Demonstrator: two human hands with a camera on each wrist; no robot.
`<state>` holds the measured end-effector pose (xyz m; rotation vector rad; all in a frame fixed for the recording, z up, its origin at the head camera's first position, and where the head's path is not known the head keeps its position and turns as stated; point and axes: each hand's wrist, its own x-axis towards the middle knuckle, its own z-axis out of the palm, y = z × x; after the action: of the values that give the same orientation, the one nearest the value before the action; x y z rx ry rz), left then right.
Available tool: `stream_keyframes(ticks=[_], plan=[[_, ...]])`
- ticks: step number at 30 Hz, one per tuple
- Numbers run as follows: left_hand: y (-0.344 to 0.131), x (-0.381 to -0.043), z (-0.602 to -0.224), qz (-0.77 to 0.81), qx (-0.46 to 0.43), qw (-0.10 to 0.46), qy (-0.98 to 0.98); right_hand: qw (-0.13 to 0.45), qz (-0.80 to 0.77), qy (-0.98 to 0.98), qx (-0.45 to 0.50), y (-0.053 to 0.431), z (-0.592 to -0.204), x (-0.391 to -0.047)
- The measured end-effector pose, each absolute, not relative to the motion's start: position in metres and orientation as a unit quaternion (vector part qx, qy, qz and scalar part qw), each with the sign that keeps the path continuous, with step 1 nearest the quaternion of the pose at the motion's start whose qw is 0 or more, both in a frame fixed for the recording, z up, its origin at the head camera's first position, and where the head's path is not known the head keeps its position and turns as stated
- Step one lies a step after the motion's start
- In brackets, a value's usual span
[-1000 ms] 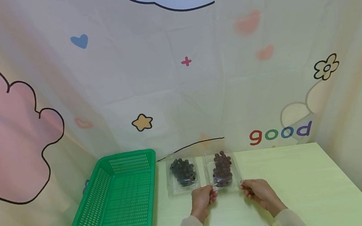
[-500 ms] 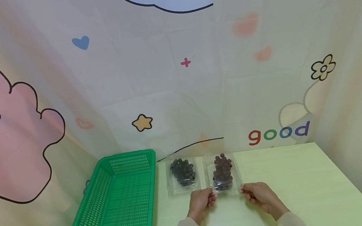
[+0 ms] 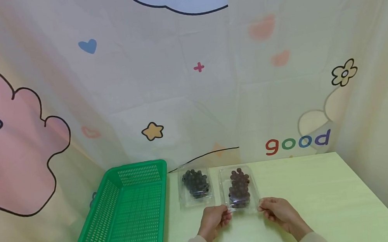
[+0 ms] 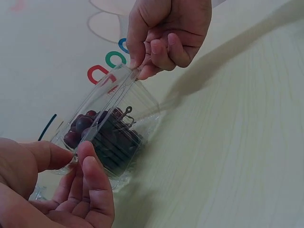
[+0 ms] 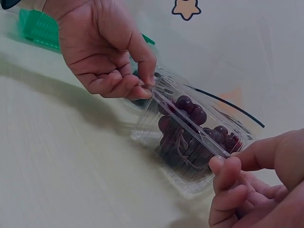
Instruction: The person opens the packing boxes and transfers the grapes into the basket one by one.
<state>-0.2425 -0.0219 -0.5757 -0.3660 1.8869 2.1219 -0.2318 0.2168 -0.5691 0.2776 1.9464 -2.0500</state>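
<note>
A clear plastic clamshell box point(image 3: 224, 184) stands on the table, holding a bunch of dark red grapes point(image 3: 239, 188). My left hand point(image 3: 213, 221) pinches the rim at its near left corner between thumb and fingers. At the near right corner, my right hand point(image 3: 281, 213) pinches the same rim. The wrist views show both thumbs on top of the rim and the lid lying over the grapes. Just left of it is a second clear clamshell box point(image 3: 188, 204) with a bunch of darker grapes point(image 3: 196, 183), touched by neither hand.
A green plastic basket point(image 3: 133, 220) with perforated walls stands on the left of the pale table point(image 3: 313, 195). Behind the table hangs a printed curtain point(image 3: 176, 80) with cartoon shapes and the word "good".
Both hands have drawn the box with red grapes a little toward the person, still pinching its near corners. The second box and the basket stay in place.
</note>
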Motion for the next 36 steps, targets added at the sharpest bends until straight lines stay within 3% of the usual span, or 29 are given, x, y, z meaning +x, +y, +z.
stream_keyframes(ticks=[9, 25, 36], plan=[[-0.027, -0.235, -0.574, 0.726, -0.122, 0.151, 0.660, 0.143, -0.719, 0.669, 0.120, 0.211, -0.569, -0.222], [-0.034, -0.223, -0.575, 0.687, -0.125, 0.170, 0.696, 0.196, -0.731, 0.651, 0.054, 0.220, -0.573, -0.207], [-0.040, -0.210, -0.567, 0.675, -0.116, 0.196, 0.702, 0.210, -0.713, 0.665, 0.069, 0.221, -0.570, -0.197]])
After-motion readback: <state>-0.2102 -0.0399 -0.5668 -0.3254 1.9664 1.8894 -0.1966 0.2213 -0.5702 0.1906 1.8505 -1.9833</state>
